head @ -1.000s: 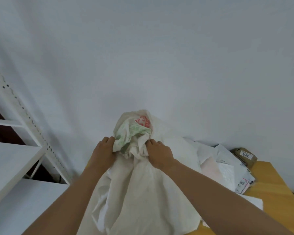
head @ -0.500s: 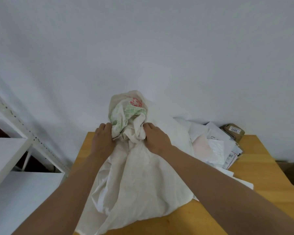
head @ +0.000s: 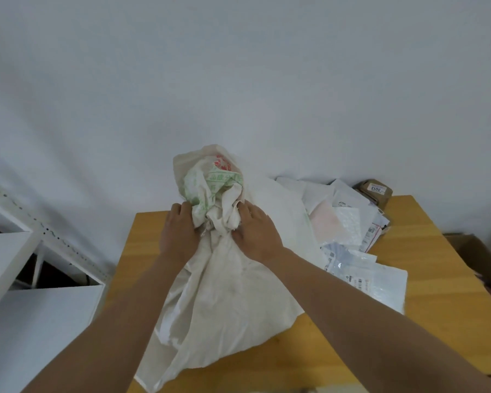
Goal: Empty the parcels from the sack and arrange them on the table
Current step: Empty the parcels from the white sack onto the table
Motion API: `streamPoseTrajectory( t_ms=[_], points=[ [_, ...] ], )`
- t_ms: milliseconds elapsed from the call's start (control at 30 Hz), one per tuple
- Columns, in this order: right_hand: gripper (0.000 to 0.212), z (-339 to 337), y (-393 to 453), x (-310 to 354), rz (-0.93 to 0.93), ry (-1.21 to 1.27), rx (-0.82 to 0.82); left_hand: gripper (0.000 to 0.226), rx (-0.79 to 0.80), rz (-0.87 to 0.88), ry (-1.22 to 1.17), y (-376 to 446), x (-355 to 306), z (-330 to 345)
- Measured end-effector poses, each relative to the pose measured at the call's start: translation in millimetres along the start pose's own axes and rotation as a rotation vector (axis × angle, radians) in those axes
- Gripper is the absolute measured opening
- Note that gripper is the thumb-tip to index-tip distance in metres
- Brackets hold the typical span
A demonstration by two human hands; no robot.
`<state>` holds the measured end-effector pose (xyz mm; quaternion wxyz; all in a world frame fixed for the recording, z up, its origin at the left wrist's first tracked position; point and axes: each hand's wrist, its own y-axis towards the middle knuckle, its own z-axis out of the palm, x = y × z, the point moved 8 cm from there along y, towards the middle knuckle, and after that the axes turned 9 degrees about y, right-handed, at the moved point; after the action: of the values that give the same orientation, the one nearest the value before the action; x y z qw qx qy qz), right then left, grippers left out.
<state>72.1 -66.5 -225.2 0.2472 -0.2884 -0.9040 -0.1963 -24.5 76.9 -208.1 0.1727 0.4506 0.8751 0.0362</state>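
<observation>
**Here, both hands bunch the sack over the desk**

Here the fingers of the left hand curl into the gathered cloth at the sack's upper part, and the fingers of the right hand pinch the same bunch from the other side, so both hands hold the sack between them. It is a cream woven sack, creased and limp, with green and red print on the part that rises above the hands. Its lower part spreads wide over the desk and hangs past the near edge.

The print is crumpled and too folded to read. Whether anything lies inside the sack cannot be told, as the cloth covers it all. The fingertips of both hands are buried in the folds.

Just to the right of the sack, touching it, lies a heap of parcels: flat white and clear mailer bags with labels, overlapping one another. Behind the heap, at the far edge by the wall, sits a small brown box with a white label reading 3013. A white shelf stands left of the desk, and a cardboard box is cut off at the right edge.
</observation>
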Motion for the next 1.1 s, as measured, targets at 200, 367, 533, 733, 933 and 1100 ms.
streamPoseTrajectory(
  t_ms=[200,367,533,733,933,1100],
  points=[
    [0.064,-9.8,-40.6,-39.1,0.075,-0.002,-0.01,0.04,0.041,0.064,0.06,-16.1,-40.1,20.5],
    [0.063,-24.7,-68.7,-67.6,0.112,0.029,0.012,0.051,0.073,0.109,0.039,-30.1,-71.2,34.1],
    [0.069,-25.7,-77.1,-80.1,0.103,0.048,0.059,0.096,0.088,-0.088,-0.179,-45.9,-68.3,29.9],
    [0.078,-3.0,-67.5,-55.6,0.129,0.062,0.02,0.085,0.227,-0.213,-0.257,-49.7,-19.4,35.7],
    [0.088,19.7,-32.9,-28.9,0.255,0.13,-0.046,0.045,0.47,-0.236,-0.154,-33.3,45.2,50.9],
    [0.096,75.6,7.7,-5.7,0.515,0.112,0.235,0.047,0.515,-0.179,-0.359,-9.2,92.2,45.2]
  ],
)
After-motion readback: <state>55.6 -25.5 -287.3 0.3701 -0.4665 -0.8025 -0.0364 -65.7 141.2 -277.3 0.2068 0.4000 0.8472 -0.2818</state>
